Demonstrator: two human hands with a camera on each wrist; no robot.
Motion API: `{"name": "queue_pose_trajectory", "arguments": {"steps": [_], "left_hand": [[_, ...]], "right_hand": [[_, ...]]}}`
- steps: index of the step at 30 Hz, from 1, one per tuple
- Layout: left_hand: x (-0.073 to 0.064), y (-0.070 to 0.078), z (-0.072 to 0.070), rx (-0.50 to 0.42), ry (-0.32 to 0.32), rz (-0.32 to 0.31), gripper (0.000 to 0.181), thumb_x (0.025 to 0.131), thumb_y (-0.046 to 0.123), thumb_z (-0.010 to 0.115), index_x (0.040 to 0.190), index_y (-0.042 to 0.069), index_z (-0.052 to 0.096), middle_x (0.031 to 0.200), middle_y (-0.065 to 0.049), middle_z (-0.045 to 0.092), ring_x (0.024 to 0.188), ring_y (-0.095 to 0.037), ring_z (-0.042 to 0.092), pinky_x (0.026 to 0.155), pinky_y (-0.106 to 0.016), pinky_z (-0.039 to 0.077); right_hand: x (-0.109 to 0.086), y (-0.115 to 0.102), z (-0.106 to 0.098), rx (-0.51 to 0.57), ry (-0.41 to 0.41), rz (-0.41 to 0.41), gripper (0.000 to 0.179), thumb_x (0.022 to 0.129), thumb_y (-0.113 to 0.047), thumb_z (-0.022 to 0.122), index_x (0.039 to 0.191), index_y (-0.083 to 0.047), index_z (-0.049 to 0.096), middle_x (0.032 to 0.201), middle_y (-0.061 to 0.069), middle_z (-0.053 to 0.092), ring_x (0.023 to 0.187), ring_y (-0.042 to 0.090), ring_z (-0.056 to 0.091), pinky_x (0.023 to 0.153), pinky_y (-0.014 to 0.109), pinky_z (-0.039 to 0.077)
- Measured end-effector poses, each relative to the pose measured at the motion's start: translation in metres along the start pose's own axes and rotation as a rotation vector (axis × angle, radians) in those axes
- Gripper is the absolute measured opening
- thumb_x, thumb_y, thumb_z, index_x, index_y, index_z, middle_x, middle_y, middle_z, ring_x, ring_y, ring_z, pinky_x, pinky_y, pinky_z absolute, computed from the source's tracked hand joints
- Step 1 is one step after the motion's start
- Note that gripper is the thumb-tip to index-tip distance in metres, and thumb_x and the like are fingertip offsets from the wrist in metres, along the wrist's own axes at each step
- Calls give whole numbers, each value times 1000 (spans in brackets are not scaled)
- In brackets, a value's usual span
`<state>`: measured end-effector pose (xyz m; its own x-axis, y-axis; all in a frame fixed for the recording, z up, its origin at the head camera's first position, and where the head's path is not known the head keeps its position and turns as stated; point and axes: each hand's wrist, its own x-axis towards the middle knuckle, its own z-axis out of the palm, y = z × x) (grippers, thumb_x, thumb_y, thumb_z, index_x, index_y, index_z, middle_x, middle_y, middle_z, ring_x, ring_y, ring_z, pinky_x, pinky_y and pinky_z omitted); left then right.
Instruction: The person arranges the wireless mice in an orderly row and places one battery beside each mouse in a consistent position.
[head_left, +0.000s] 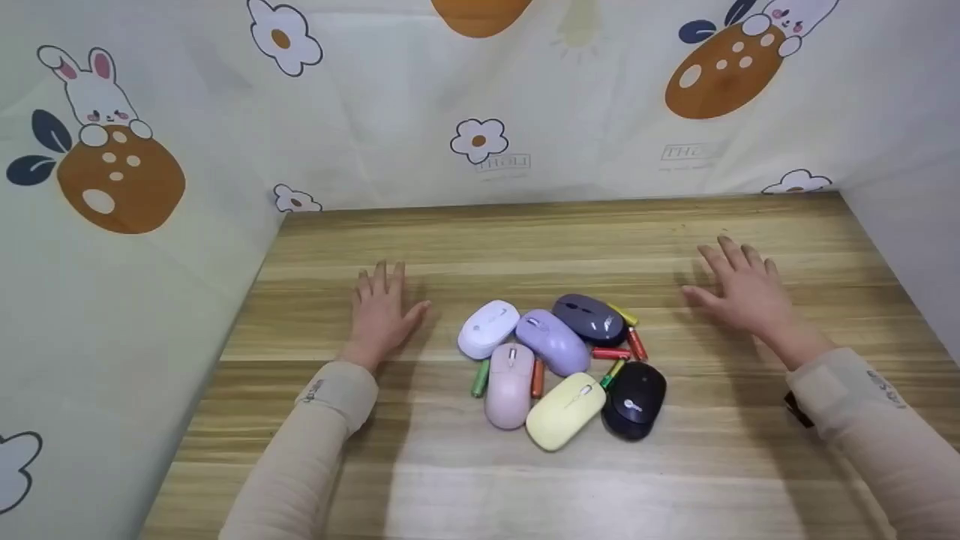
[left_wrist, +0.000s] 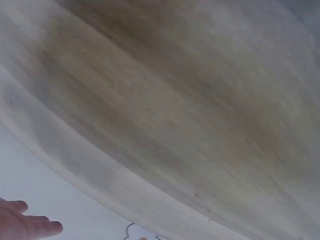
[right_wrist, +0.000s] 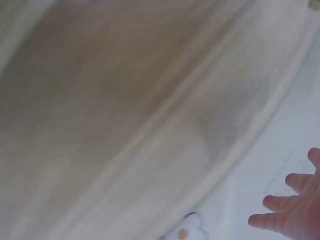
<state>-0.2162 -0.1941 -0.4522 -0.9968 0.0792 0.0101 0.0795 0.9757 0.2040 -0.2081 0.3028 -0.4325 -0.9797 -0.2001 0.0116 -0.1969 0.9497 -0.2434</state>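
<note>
My left hand (head_left: 379,319) is spread on the left of the table, holding nothing, with a white computer mouse (head_left: 488,330) nearest to it. On the right my right hand (head_left: 746,296) also has its fingers apart and nothing in it. Between them lies a cluster: a purple mouse (head_left: 553,342), a dark grey mouse (head_left: 589,319), a pink mouse (head_left: 509,390), a yellow mouse (head_left: 565,412) and a black mouse (head_left: 634,400). Among the mice are small cylinders like batteries: a green one (head_left: 481,378), an orange one (head_left: 538,378), a red one (head_left: 610,353) and several others.
The wood-grain table (head_left: 480,495) meets a patterned cloth (head_left: 390,112) along its back edge and left side. A pale surface (head_left: 907,247) borders its right side. A dark object (head_left: 798,410) shows beneath my right wrist.
</note>
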Motion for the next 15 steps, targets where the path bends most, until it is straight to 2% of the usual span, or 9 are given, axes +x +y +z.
{"name": "queue_pose_trajectory", "arguments": {"steps": [4,8,10,15], "left_hand": [[-5,14,-5,-72,-42,19,75,89,44,51,145,6,19,147,-27,14,132,-52,12,104,-61,14],[-10,36,-7,-120,-77,53,73,88,41,54,145,8,21,148,-25,16,133,-49,14,104,-60,17],[-14,50,-7,-117,-95,86,73,88,41,55,145,9,22,148,-24,16,133,-47,15,105,-59,18],[-26,85,-5,-95,-146,220,71,87,42,56,143,10,28,148,-23,19,132,-48,19,105,-59,18]], "right_hand": [[3,-22,-2,29,12,-83,73,88,-48,51,142,-4,27,146,29,18,126,54,21,100,66,14],[4,-47,2,60,-10,-194,67,90,-36,54,142,-4,28,145,29,20,122,52,32,100,60,24],[4,-59,4,70,-39,-251,65,91,-34,54,142,-5,29,145,29,21,117,51,39,97,59,31],[3,-85,14,70,-92,-392,58,89,-31,57,138,-5,38,141,27,32,109,45,51,87,54,43]]}}
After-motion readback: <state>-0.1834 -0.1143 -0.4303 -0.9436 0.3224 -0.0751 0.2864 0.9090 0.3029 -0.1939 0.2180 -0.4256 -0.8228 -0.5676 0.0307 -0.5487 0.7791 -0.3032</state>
